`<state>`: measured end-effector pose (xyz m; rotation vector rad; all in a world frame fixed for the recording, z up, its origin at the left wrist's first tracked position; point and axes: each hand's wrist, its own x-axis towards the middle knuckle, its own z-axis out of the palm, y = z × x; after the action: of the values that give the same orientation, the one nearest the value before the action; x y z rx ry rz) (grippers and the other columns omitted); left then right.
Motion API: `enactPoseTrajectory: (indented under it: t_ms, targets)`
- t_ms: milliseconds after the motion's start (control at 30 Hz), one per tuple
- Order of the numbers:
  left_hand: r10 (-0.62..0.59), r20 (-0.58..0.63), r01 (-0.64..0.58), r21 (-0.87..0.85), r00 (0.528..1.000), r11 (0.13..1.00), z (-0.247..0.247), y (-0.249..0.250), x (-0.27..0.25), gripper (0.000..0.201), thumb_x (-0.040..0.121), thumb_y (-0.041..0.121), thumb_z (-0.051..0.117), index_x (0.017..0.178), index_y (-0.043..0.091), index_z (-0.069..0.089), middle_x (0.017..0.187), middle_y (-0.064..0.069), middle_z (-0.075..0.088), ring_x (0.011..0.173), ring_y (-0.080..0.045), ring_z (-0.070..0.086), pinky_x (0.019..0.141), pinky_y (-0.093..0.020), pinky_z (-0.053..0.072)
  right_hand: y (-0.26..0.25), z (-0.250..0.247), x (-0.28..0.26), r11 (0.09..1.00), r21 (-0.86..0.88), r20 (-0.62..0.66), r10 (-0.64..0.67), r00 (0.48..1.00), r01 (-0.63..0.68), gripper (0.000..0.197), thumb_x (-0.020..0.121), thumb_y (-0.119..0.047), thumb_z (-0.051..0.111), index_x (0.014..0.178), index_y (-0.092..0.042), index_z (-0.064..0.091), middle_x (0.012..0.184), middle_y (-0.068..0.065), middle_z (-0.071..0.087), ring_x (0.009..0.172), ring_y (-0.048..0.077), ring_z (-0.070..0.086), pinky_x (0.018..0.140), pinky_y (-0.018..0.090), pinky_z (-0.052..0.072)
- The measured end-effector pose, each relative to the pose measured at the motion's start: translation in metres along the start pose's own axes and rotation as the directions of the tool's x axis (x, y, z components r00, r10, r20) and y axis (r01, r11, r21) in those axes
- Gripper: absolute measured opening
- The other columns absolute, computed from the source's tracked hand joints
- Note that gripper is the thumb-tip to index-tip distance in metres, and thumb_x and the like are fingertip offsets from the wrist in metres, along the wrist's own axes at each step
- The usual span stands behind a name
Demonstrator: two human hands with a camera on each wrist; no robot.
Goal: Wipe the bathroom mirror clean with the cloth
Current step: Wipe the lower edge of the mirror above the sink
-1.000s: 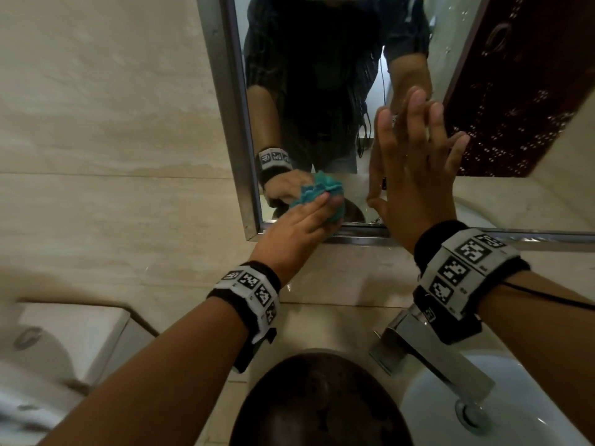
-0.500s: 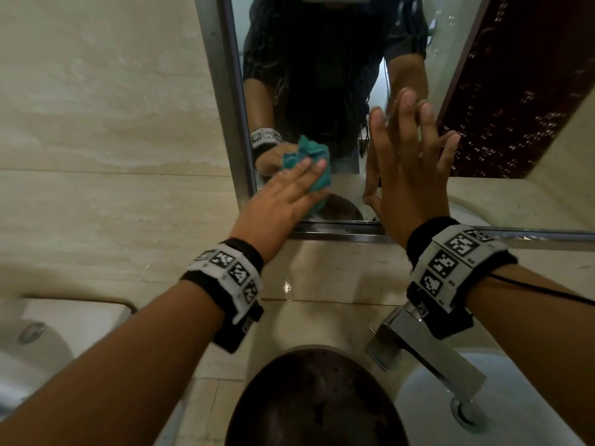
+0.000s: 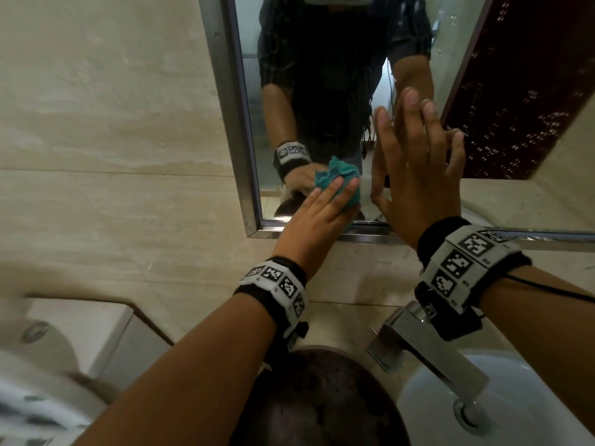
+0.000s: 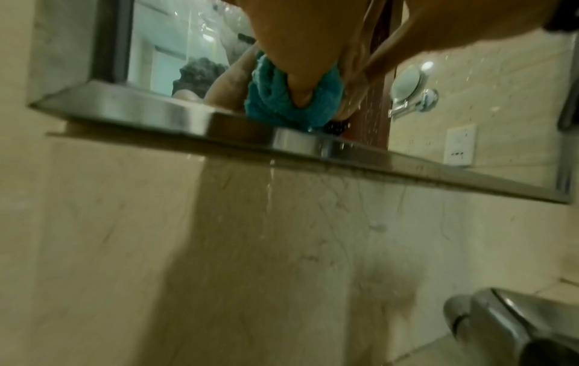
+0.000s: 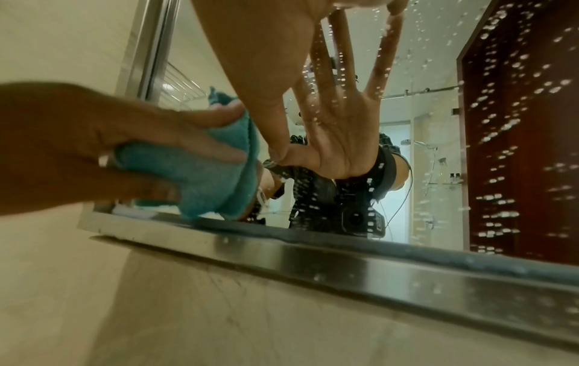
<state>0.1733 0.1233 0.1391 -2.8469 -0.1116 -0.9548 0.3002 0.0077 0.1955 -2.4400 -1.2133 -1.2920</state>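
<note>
While pressing cloth [image 3: 325, 178] onto mirror [image 3: 322, 91], lower left corner | left hand [image 3: 315, 226] clamped round cloth | right hand [image 3: 415, 181] flat, fingers apart

Mirror [image 3: 236, 140], steel-framed, hangs on a beige tile wall [image 3: 112, 123]. The glass bears two things. Cloth [image 5: 203, 178]: teal, bunched, pressed to the glass at its 7 o'clock corner, low edge at the bottom rail, with the left hand [image 3: 315, 226] gripping it. Right hand [image 3: 415, 175]: flat on the glass just at the cloth's 3 o'clock, fingers spread toward 12. Droplets [image 5: 501, 123] speckle the glass at that hand's 3 o'clock. At 5 o'clock in the head view is a white sink [image 3: 434, 397], with a chrome tap [image 3: 425, 349] at its back edge.
</note>
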Motion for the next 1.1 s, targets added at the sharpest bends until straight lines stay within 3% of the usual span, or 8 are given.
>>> enactPoseTrajectory:
  t_ms: [100, 233, 367, 500, 600, 733, 967, 1100]
  targets:
    - [0.039, -0.072, -0.036, 0.042, 0.997, 0.998, -0.017, -0.014, 0.011, 0.071, 0.065, -0.005, 0.071, 0.131, 0.014, 0.052, 0.145, -0.012, 0.041, 0.134, -0.033, 0.035, 0.106, -0.050, 0.024, 0.004, 0.000, -0.001, 0.998, -0.058, -0.007, -0.025, 1.000, 0.025, 0.105, 0.077, -0.028, 0.072, 0.151, -0.021, -0.002, 0.156, 0.009, -0.001, 0.142, 0.026, 0.001, 0.109, 0.057, 0.020]
    - [-0.061, -0.204, 0.069, 0.030, 0.977, 0.997, -0.026, -0.029, 0.011, 0.065, 0.074, -0.004, 0.067, 0.134, 0.010, 0.048, 0.147, -0.018, 0.035, 0.137, -0.032, 0.024, 0.110, -0.048, 0.020, -0.002, 0.006, -0.001, 1.000, -0.025, -0.007, 0.002, 1.000, -0.003, 0.110, 0.074, -0.026, 0.075, 0.150, -0.022, -0.004, 0.155, 0.007, -0.004, 0.142, 0.027, -0.002, 0.111, 0.058, 0.014]
    - [0.030, -0.089, -0.029, 0.013, 0.996, 0.999, 0.013, 0.004, 0.010, 0.054, 0.076, 0.001, 0.049, 0.129, 0.012, 0.054, 0.144, -0.014, 0.040, 0.136, -0.033, 0.029, 0.106, -0.051, 0.024, 0.005, 0.007, -0.001, 0.999, -0.043, -0.061, -0.028, 0.998, 0.025, 0.103, 0.076, -0.032, 0.071, 0.151, -0.022, 0.001, 0.154, 0.006, -0.001, 0.140, 0.026, 0.006, 0.108, 0.054, 0.025]
    - [0.062, 0.005, -0.062, 0.021, 0.998, 0.998, 0.023, 0.019, 0.007, 0.068, 0.062, -0.006, 0.071, 0.125, 0.015, 0.058, 0.144, -0.008, 0.038, 0.133, -0.030, 0.035, 0.103, -0.051, 0.032, 0.032, -0.001, 0.000, 0.996, 0.015, -0.108, -0.089, 0.990, 0.091, 0.094, 0.078, -0.027, 0.069, 0.150, -0.018, 0.009, 0.150, 0.011, 0.003, 0.131, 0.030, 0.019, 0.102, 0.049, 0.033]
    - [0.063, -0.114, -0.064, -0.003, 0.991, 0.998, -0.006, 0.009, 0.027, 0.073, 0.059, -0.008, 0.077, 0.125, 0.014, 0.055, 0.141, -0.015, 0.046, 0.132, -0.033, 0.037, 0.103, -0.054, 0.029, 0.042, -0.003, 0.000, 0.999, -0.024, -0.076, -0.030, 0.997, 0.028, 0.102, 0.074, -0.034, 0.072, 0.150, -0.019, 0.007, 0.151, 0.012, -0.002, 0.136, 0.029, 0.011, 0.108, 0.060, 0.023]
    - [-0.099, -0.273, 0.082, -0.072, 0.957, 0.994, -0.030, 0.003, 0.060, 0.057, 0.080, 0.002, 0.053, 0.136, 0.010, 0.045, 0.147, -0.021, 0.034, 0.138, -0.033, 0.024, 0.110, -0.054, 0.028, 0.038, 0.000, -0.001, 1.000, -0.005, -0.039, -0.020, 0.999, 0.019, 0.107, 0.071, -0.034, 0.075, 0.150, -0.019, 0.005, 0.151, 0.011, -0.002, 0.137, 0.028, 0.009, 0.108, 0.062, 0.019]
    - [0.149, 0.069, -0.153, 0.062, 0.986, 0.986, 0.010, 0.015, 0.012, 0.073, 0.055, -0.004, 0.082, 0.123, 0.013, 0.061, 0.137, -0.009, 0.051, 0.127, -0.030, 0.047, 0.102, -0.048, 0.031, 0.039, 0.002, -0.001, 0.999, -0.040, -0.027, -0.020, 0.999, 0.019, 0.113, 0.068, -0.034, 0.077, 0.151, -0.020, 0.002, 0.153, 0.011, -0.002, 0.139, 0.028, 0.007, 0.110, 0.060, 0.017]
    - [0.028, -0.198, -0.020, 0.041, 0.980, 0.999, -0.044, 0.005, 0.067, 0.067, 0.069, -0.003, 0.068, 0.132, 0.013, 0.050, 0.146, -0.017, 0.038, 0.135, -0.034, 0.033, 0.109, -0.051, 0.026, 0.039, -0.001, 0.000, 1.000, -0.004, 0.004, -0.016, 1.000, 0.016, 0.118, 0.064, -0.039, 0.079, 0.151, -0.020, 0.003, 0.155, 0.011, 0.001, 0.140, 0.028, 0.006, 0.111, 0.059, 0.015]
